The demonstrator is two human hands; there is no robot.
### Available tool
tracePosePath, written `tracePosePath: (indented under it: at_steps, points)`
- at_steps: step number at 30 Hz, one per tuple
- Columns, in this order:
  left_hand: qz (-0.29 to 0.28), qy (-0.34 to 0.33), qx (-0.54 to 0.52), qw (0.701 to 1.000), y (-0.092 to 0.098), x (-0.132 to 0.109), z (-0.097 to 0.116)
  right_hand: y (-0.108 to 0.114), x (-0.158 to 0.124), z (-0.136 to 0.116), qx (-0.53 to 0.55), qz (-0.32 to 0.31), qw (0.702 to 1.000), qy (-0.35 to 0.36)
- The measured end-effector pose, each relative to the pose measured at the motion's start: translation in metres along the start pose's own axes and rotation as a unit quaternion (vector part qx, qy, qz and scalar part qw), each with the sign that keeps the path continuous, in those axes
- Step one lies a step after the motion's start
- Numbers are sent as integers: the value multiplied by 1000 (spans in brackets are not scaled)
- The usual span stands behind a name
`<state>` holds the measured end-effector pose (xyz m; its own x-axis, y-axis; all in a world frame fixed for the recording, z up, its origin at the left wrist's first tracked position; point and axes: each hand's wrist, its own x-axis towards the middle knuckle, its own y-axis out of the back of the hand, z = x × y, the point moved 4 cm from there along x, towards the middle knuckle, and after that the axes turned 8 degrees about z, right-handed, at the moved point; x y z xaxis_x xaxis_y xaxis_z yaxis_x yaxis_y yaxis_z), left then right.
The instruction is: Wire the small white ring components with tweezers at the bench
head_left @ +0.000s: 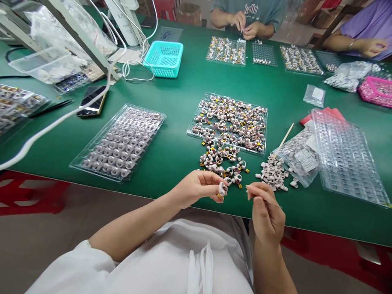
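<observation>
My left hand (200, 188) is closed, pinching a small white curved plastic part (222, 189) with a bit of yellow on it, like an earphone shell. To its right, my right hand (268, 212) is closed round a thin dark pointed tool (273, 204); its exact kind does not show. Whether a tiny piece is also between the right fingertips, I cannot tell. Just beyond my hands lies a loose heap of similar white parts with yellow tabs (216, 157). Small pale caps (273, 173) are piled beyond my right hand.
Behind the heap, a clear tray (265, 152) is loaded with such parts. A tray of ring-like pieces (122, 145) lies left, near a phone (92, 102). At right are a bag of caps (301, 155) and a clear tray (349, 155). Two people work across the table.
</observation>
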<state>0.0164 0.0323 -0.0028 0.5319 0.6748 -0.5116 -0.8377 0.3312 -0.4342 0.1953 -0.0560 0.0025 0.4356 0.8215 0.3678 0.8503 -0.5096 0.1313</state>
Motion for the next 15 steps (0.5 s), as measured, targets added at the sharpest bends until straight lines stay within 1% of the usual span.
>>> tracePosePath:
  at_steps: [1,3,6,9,10,12,15]
  points:
    - [10,-8,-3,1000,1,0,0,3,-2,2,-15,15,1000,6]
    - [24,-24,-5,999,2,-1,1,9,-4,8,-75,24,997,22]
    - [42,-46,4,998,2,-2,3,21,-6,17,-174,-3,984,36]
    - [64,-76,27,995,2,-3,5,32,-7,20,-215,-27,976,22]
    - [72,-89,40,993,2,-3,5,34,-8,19,-208,-23,978,11]
    - [87,-114,74,987,1,-4,5,34,-9,14,-153,-6,988,-23]
    - [102,-155,134,974,1,-4,3,20,-11,6,-3,2,998,-69]
